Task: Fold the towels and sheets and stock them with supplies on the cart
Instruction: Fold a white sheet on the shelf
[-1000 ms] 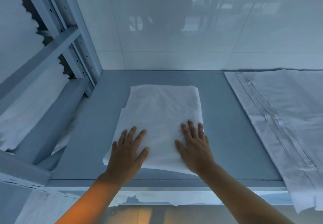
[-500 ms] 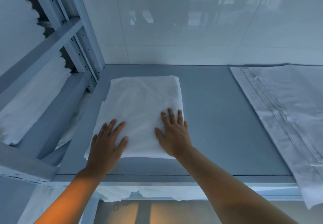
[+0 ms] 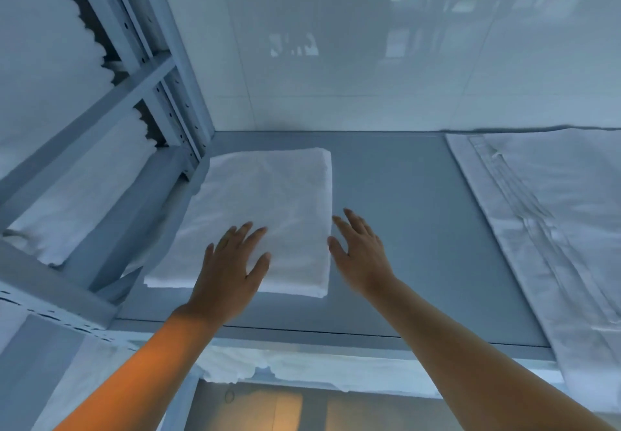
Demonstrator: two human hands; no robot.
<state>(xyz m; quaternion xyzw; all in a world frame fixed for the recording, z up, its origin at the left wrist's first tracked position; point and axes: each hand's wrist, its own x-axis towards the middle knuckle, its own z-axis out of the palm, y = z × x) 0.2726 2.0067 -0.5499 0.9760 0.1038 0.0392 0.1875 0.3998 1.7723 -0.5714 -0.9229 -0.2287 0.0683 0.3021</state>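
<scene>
Folded towel on grey table, both hands flat-fingered, nothing gripped.
Grey table (image 3: 403, 229) against tiled wall; white sheet (image 3: 554, 229) spread at its right; folded white towel (image 3: 268, 202) at left-rear near the metal rack (image 3: 141, 94). Left hand (image 3: 232, 269) rests on the towel's near edge, fingers spread; right hand (image 3: 359, 252) just beside the towel's right edge, fingers straight.

Right hand (image 3: 361, 256) now off towel (image 3: 265, 215)

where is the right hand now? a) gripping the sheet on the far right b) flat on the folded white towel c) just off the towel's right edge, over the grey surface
c: the right hand, fingers spread, is beside the folded white towel, over the grey surface.
</scene>
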